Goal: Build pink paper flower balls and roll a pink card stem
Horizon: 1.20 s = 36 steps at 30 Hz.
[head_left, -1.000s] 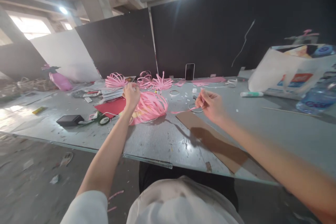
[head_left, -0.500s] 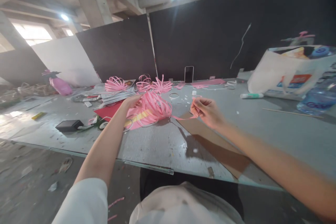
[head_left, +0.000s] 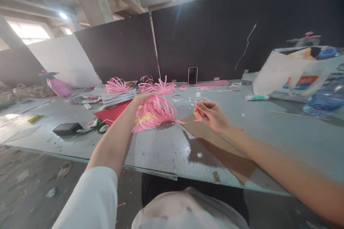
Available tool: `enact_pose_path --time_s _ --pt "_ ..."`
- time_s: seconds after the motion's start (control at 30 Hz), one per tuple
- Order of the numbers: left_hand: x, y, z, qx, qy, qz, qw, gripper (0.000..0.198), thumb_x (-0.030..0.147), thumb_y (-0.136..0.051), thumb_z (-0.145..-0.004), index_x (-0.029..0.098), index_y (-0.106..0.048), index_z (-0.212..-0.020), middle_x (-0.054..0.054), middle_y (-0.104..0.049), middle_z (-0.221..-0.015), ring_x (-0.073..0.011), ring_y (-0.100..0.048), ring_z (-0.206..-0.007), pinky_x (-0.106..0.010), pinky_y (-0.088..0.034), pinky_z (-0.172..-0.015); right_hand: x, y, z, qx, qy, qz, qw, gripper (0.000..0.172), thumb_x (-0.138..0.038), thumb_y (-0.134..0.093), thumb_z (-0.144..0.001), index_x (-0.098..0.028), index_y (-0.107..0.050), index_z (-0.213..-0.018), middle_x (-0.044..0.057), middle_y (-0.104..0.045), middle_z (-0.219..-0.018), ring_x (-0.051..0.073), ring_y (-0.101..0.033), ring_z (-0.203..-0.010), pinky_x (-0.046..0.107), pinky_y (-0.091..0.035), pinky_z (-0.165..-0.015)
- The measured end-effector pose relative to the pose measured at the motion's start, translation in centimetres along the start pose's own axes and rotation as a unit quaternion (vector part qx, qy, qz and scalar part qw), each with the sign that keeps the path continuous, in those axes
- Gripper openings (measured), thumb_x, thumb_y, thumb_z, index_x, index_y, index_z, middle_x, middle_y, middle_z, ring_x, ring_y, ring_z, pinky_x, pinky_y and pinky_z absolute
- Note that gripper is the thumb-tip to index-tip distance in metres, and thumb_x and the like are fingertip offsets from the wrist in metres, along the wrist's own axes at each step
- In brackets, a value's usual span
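Observation:
A looped bundle of pink paper strips [head_left: 161, 109] lies on the table in front of me. My left hand [head_left: 144, 97] reaches over its far left side, and the fingers are largely hidden there. To the right of the bundle, my right hand [head_left: 209, 113] is closed in a pinch with a bit of pink strip at the fingertips. Another strip end trails from the bundle toward that hand; whether the two join is unclear. Beneath the right hand lies a brown cardboard sheet [head_left: 215, 150]. Under the bundle are pink sheets with a yellow patch.
Further pink loops [head_left: 116, 85] sit on stacked papers at the back. A phone [head_left: 192, 76] leans against the dark partition. On the right stand a white bag [head_left: 285, 78], a plastic bottle [head_left: 325, 102] and a marker [head_left: 257, 97]. A black box [head_left: 67, 128] and scissors [head_left: 103, 127] lie left.
My left hand has shifted slightly up and to the right over the bundle. The strip stretched between bundle and right hand now looks broken or blurred midway. My right hand has barely moved.

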<state>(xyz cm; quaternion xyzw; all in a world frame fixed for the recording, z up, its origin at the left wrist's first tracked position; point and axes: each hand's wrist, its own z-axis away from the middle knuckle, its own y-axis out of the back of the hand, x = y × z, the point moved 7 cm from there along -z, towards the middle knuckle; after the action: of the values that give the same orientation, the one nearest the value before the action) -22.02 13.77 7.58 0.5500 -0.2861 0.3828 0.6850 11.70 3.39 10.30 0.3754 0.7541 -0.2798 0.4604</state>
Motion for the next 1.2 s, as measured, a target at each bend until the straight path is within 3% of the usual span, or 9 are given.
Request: enact_pose_path --time_s 0.13,0.27,0.4,0.53,0.73,1.0,1.2 --pt "0.4 -0.5 -0.9 -0.009 0.005 0.058 0.998 0.031 0.041 -0.08 -0.085 0.021 -0.074 -0.108 -0.012 -0.082 -0.103 -0.0356 -0.076 -0.11 -0.047 -0.062 -0.092 0.0 0.1 0.1 0.002 -0.005 0.005 1.0 0.052 -0.066 -0.081 -0.09 -0.022 -0.068 -0.064 -0.004 -0.051 -0.051 0.011 -0.043 -0.05 0.029 -0.039 -0.054" --pt "1.9 -0.7 -0.4 0.009 -0.046 0.099 0.994 0.035 0.028 -0.085 -0.079 0.021 -0.075 -0.111 -0.011 -0.082 -0.109 -0.0309 -0.074 -0.112 -0.04 -0.061 -0.095 0.4 0.3 0.0 -0.004 -0.01 0.024 1.0 0.048 -0.067 -0.076 -0.094 -0.024 -0.073 -0.072 -0.003 -0.053 -0.056 0.013 -0.047 -0.055 0.03 -0.044 -0.059" --pt "4.2 -1.4 1.5 -0.013 -0.11 0.126 0.986 0.04 0.025 -0.086 -0.08 0.021 -0.076 -0.119 -0.01 -0.079 -0.122 -0.0237 -0.073 -0.115 -0.032 -0.058 -0.099 1.2 0.2 -0.4 -0.018 -0.035 0.053 0.998 0.049 -0.07 -0.072 -0.095 -0.024 -0.074 -0.079 -0.003 -0.053 -0.059 0.014 -0.052 -0.06 0.031 -0.05 -0.064" --pt "6.7 -2.9 4.2 -0.089 -0.174 0.123 0.973 0.046 0.022 -0.088 -0.079 0.018 -0.076 -0.123 -0.011 -0.077 -0.122 -0.0209 -0.072 -0.111 -0.031 -0.055 -0.1 1.5 -0.7 -0.9 -0.028 -0.045 0.085 0.995 0.052 -0.072 -0.071 -0.094 -0.022 -0.071 -0.08 -0.005 -0.049 -0.06 0.012 -0.052 -0.058 0.03 -0.048 -0.064" --pt "9.3 -4.3 8.0 -0.114 -0.217 0.054 0.968 0.051 0.028 -0.091 -0.079 0.017 -0.077 -0.127 -0.012 -0.074 -0.127 -0.0264 -0.068 -0.118 -0.034 -0.051 -0.099 2.2 -3.4 -0.5 -0.058 -0.104 0.124 0.985 0.047 -0.066 -0.074 -0.094 -0.02 -0.072 -0.085 0.001 -0.064 -0.068 0.014 -0.06 -0.063 0.029 -0.051 -0.062" --pt "9.7 -4.9 9.5 -0.113 -0.233 0.042 0.965 0.044 0.031 -0.09 -0.077 0.022 -0.081 -0.119 -0.009 -0.074 -0.115 -0.0204 -0.069 -0.097 -0.032 -0.053 -0.085 4.4 -3.6 -1.0 -0.022 -0.137 0.127 0.982 0.04 -0.059 -0.08 -0.089 -0.02 -0.079 -0.082 0.006 -0.077 -0.077 0.014 -0.065 -0.06 0.027 -0.049 -0.053" --pt "9.2 -5.1 9.3 -0.117 -0.21 0.073 0.968 0.053 0.033 -0.094 -0.074 0.02 -0.079 -0.123 -0.002 -0.066 -0.083 -0.0146 -0.06 -0.072 -0.031 -0.05 -0.072 5.1 -4.3 -1.5 -0.036 -0.123 0.126 0.984 0.032 -0.053 -0.081 -0.09 -0.022 -0.081 -0.082 0.006 -0.078 -0.074 0.015 -0.064 -0.053 0.027 -0.044 -0.045"
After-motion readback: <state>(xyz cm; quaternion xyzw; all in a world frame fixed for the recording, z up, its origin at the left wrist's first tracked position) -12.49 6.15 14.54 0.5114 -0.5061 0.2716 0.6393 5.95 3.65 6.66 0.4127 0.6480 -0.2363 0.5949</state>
